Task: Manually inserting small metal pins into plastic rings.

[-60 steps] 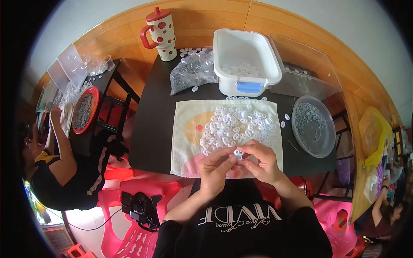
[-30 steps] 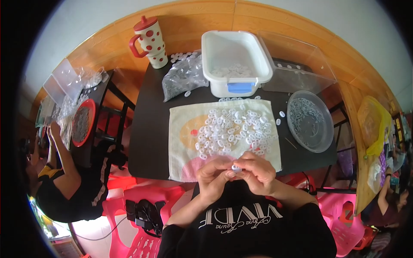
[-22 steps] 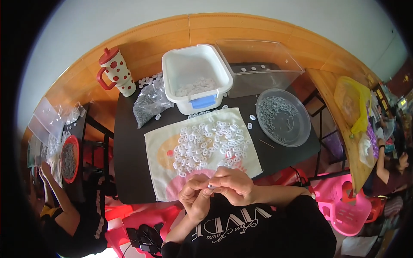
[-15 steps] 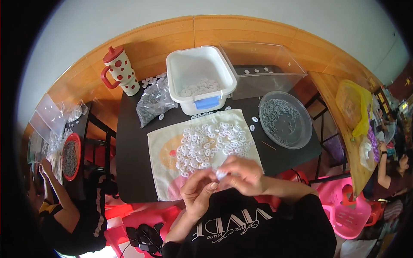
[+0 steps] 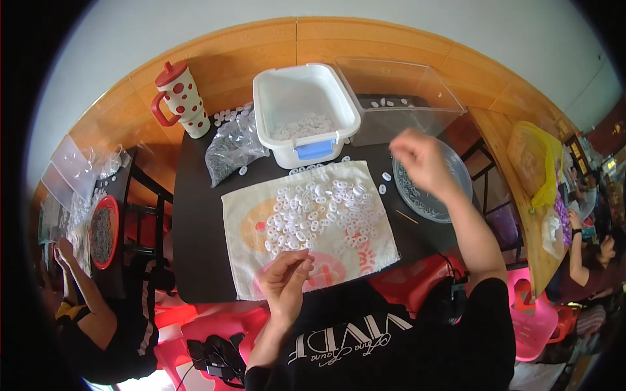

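My left hand [image 5: 284, 281] is at the front edge of a pale printed towel [image 5: 244, 215], thumb and fingertips pinched together. What they hold, if anything, is too small to make out. My right hand [image 5: 420, 163] is raised over the far left rim of a round clear basin [image 5: 464, 189], its fingers loosely bent and nothing visible in them. Small grey pieces [image 5: 417, 199] lie in the basin, partly hidden by my right arm. A heap of small white oval pieces with two holes [image 5: 303, 215] is spread on the towel.
Behind the towel stands a white bin [image 5: 274, 146] holding white pieces. Beside it are a clear box [image 5: 417, 120] and a bag of grey pieces [image 5: 225, 159]. A spotted tumbler [image 5: 186, 104] and thin stick [image 5: 407, 216] are on the table. Another person [image 5: 98, 326] works at left.
My hands have parted: the right has moved up and right from the left, over the basin. The white piece between them no longer shows there. One more white piece shows at the clear box.
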A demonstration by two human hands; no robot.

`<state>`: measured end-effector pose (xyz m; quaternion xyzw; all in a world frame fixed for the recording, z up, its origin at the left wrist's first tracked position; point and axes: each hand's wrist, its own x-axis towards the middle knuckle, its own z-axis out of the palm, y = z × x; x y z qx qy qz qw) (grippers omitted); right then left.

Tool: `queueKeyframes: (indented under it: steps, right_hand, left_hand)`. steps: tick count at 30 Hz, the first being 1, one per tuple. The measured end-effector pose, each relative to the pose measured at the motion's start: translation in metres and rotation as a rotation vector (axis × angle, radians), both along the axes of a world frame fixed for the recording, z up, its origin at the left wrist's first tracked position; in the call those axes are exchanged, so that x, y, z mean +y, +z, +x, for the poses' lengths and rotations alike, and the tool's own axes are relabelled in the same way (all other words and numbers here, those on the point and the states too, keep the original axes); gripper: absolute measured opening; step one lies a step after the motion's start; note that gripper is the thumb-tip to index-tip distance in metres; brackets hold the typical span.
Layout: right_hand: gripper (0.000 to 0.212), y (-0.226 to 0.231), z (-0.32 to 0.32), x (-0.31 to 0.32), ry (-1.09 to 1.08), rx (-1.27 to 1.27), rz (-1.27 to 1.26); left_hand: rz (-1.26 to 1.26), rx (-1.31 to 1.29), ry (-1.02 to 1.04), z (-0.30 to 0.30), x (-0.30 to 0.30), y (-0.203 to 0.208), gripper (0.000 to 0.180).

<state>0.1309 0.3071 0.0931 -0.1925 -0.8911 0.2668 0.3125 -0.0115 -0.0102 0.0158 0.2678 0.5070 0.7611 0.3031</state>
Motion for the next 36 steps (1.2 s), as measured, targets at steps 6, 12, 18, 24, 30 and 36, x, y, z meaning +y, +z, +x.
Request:
queueKeyframes:
  steps: [6, 12, 18, 24, 30, 36]
  right_hand:
    - [0.013, -0.036, 0.01, -0.053, 0.048, -0.537, 0.702]
    - [0.011, -0.054, 0.005, -0.052, 0.074, -0.598, 0.749]
    - [0.019, -0.057, -0.014, -0.112, 0.314, -0.02, 0.17]
    - [0.024, -0.068, -0.031, -0.129, 0.39, -0.03, 0.128]
    - [0.024, -0.061, -0.024, -0.086, 0.187, -0.165, 0.122]
    - [0.033, -0.068, -0.047, -0.118, 0.378, -0.159, 0.123]
  left_hand:
    - [-0.034, 0.011, -0.063, 0.002, 0.005, 0.004, 0.018]
    - [-0.068, 0.001, -0.11, 0.005, 0.004, 0.001, 0.016]
    - [-0.092, 0.018, -0.162, 0.009, 0.011, 0.0, 0.017]
    - [-0.15, 0.17, -0.142, 0.007, 0.009, -0.002, 0.018]
    - [-0.187, 0.164, -0.142, 0.004, 0.008, -0.014, 0.019]
    - [-0.189, 0.186, -0.171, 0.006, 0.01, -0.018, 0.021]
